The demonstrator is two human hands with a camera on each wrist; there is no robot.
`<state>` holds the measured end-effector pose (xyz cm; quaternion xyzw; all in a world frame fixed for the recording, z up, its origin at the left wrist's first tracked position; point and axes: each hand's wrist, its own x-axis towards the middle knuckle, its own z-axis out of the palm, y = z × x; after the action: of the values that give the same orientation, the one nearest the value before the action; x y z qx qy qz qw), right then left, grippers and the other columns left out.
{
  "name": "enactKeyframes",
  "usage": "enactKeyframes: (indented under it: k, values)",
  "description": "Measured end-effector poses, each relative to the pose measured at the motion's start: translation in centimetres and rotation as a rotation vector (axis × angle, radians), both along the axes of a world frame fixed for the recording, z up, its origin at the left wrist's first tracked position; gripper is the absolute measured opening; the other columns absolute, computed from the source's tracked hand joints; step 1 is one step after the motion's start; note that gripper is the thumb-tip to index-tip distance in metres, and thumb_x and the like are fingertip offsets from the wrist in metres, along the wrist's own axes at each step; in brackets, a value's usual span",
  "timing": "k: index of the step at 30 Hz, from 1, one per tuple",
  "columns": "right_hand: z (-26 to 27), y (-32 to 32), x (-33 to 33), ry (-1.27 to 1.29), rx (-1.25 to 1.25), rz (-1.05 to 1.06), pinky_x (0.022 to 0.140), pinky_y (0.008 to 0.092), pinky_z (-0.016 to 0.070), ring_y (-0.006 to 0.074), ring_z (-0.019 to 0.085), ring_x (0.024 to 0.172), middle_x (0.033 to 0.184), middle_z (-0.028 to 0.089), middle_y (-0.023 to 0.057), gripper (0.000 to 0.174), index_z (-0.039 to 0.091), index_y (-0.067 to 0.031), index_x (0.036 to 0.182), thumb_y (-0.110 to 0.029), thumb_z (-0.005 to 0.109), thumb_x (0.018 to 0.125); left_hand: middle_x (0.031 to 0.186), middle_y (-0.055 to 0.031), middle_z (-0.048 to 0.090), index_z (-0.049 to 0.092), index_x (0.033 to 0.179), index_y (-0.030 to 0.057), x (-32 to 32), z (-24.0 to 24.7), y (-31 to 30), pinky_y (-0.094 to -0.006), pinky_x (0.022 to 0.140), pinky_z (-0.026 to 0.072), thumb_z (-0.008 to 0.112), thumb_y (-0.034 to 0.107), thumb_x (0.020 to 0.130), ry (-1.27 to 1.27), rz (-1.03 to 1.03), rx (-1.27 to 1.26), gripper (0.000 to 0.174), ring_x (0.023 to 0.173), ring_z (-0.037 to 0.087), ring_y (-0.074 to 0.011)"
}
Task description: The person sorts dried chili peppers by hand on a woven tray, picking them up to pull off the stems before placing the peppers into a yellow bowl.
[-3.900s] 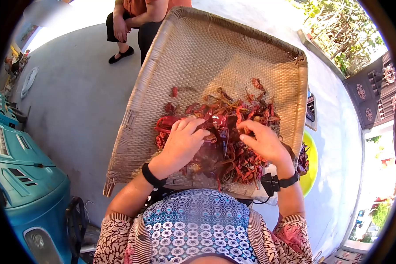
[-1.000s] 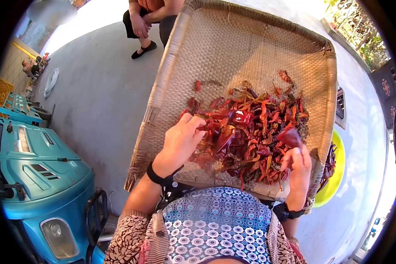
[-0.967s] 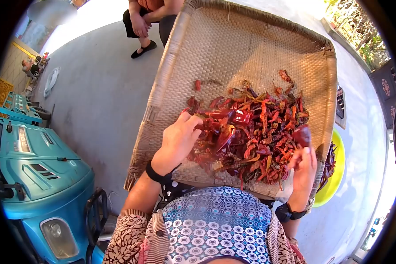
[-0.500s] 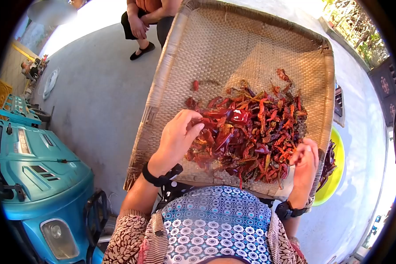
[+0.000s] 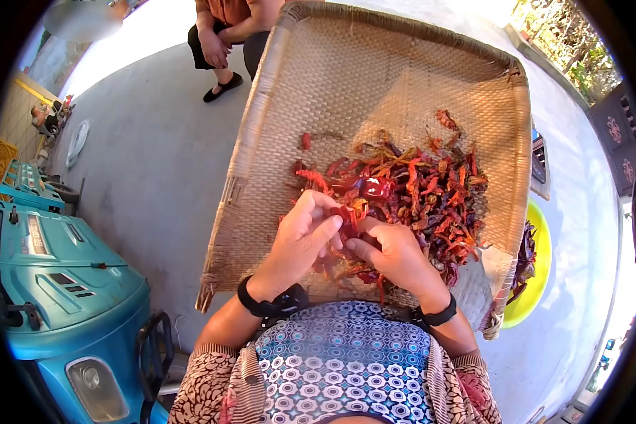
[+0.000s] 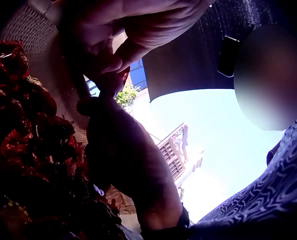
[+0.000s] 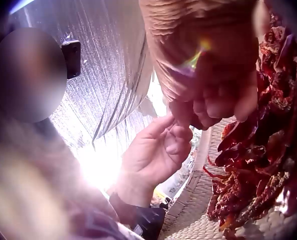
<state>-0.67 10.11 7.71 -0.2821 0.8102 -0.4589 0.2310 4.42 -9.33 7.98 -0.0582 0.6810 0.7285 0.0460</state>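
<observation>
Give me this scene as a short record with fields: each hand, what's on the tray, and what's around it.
Left hand: pinches a dried red chilli over the near part of the tray
Right hand: fingertips meet the left hand's, pinching the same chilli
Tray: woven winnowing tray, resting on the person's lap
Contents: pile of dried chillies, heaped on the near right part
Right of the tray: yellow bowl holding darker chillies
Left: blue machine on the concrete floor
Far side: second person, seated, hands clasped
</observation>
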Motion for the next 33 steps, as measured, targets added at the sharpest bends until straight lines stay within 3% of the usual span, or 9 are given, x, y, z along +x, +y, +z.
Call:
enactKeyframes:
  k: [4, 8, 10, 13, 17, 20, 23, 28, 33]
  values:
    - [-1.9, 0.5, 0.6, 0.002, -0.071, 0.007, 0.052, 0.026, 0.0474, 0.0114, 0.061, 0.055, 0.069, 0.066, 0.004, 0.022, 0.065, -0.0022, 0.104, -0.021, 0.065, 0.093, 0.101, -0.006, 0.061, 0.047, 0.122, 0.003, -0.2, -1.8, 0.0, -0.0212, 0.062, 0.0484, 0.055, 0.009, 0.1, 0.134, 0.084, -0.084, 0.024, 0.074, 0.058, -0.0079]
    - [-0.4, 4.2, 0.8, -0.5, -0.295, -0.437, 0.049, 0.02, 0.0405, 0.0032, 0.048, 0.052, 0.071, 0.059, -0.0033, 0.016, 0.065, -0.0032, 0.106, -0.014, 0.062, 0.095, 0.11, -0.0076, 0.055, 0.053, 0.122, 0.0045, -0.9, -3.4, -1.5, -0.0253, 0.066, 0.0498, 0.06, 0.006, 0.095, 0.18, 0.018, -0.432, 0.028, 0.072, 0.058, -0.0094]
    - [-0.1, 7.5, 0.8, -0.37, -0.398, -0.602, 0.045, 0.0211, 0.0386, 0.0038, 0.043, 0.047, 0.062, 0.05, -0.0031, 0.018, 0.063, -0.002, 0.108, -0.013, 0.053, 0.099, 0.109, -0.0084, 0.053, 0.06, 0.115, 0.0064, -1.0, -3.7, -1.6, -0.0276, 0.065, 0.0498, 0.064, 0.003, 0.088, 0.217, 0.023, -0.672, 0.028, 0.068, 0.058, -0.0122]
    - [-0.7, 13.3, 1.0, -0.248, -0.766, -0.962, 0.045, 0.0225, 0.0371, 0.0057, 0.034, 0.045, 0.06, 0.04, -0.0069, 0.024, 0.059, -0.003, 0.112, -0.023, 0.049, 0.103, 0.107, -0.0094, 0.055, 0.059, 0.116, 0.0115, -1.1, -2.4, -1.2, -0.0372, 0.073, 0.0539, 0.068, 0.006, 0.084, 0.209, 0.063, -0.813, 0.034, 0.08, 0.064, -0.0251]
    - [-2.6, 21.9, 1.0, -0.366, -1.424, -1.045, 0.05, 0.0212, 0.0297, 0.0052, 0.034, 0.055, 0.069, 0.039, -0.0068, 0.034, 0.057, -0.0075, 0.12, -0.035, 0.052, 0.101, 0.103, -0.0053, 0.056, 0.061, 0.106, 0.0099, -1.2, -2.4, -0.9, -0.0318, 0.063, 0.0513, 0.074, 0.021, 0.083, 0.303, -0.158, -0.907, 0.029, 0.067, 0.061, -0.0189]
    - [-2.4, 20.3, 1.2, -0.343, -1.314, -1.185, 0.05, 0.0217, 0.0298, 0.0065, 0.034, 0.055, 0.071, 0.042, -0.005, 0.032, 0.058, -0.0081, 0.121, -0.032, 0.052, 0.102, 0.094, -0.0038, 0.06, 0.059, 0.092, 0.0114, -0.9, -1.8, 0.7, -0.0382, 0.063, 0.0522, 0.074, 0.035, 0.081, 0.336, -0.177, -1.151, 0.03, 0.071, 0.064, -0.0256]
    - [-2.5, 15.3, 1.3, -0.367, -0.953, -1.181, 0.053, 0.0216, 0.0369, 0.0075, 0.039, 0.056, 0.073, 0.048, -0.0034, 0.028, 0.059, -0.0056, 0.119, -0.026, 0.051, 0.102, 0.086, -0.005, 0.06, 0.06, 0.091, 0.01, -0.8, -2.6, 0.9, -0.0376, 0.063, 0.052, 0.073, 0.029, 0.082, 0.208, -0.154, -1.054, 0.025, 0.071, 0.064, -0.0254]
    - [-2.9, 9.4, 0.9, -0.262, -0.505, -0.61, 0.061, 0.0226, 0.0481, 0.0093, 0.057, 0.063, 0.085, 0.061, 0.0043, 0.022, 0.059, -0.0018, 0.117, -0.011, 0.054, 0.098, 0.085, -0.0066, 0.06, 0.062, 0.095, 0.008, 0.0, -1.2, -0.4, -0.0354, 0.063, 0.0505, 0.068, 0.016, 0.087, 0.306, -0.052, -0.986, 0.012, 0.07, 0.063, -0.0252]
    - [-1.4, 5.1, 0.4, -0.127, -0.301, -0.224, 0.063, 0.0217, 0.0455, 0.0067, 0.053, 0.068, 0.095, 0.061, 0.0026, 0.033, 0.059, -0.0044, 0.122, -0.013, 0.067, 0.091, 0.085, -0.0075, 0.06, 0.064, 0.1, 0.0058, 0.9, -0.9, -0.2, -0.0313, 0.065, 0.0496, 0.068, 0.009, 0.088, 0.328, -0.222, -0.694, 0.013, 0.073, 0.063, -0.0203]
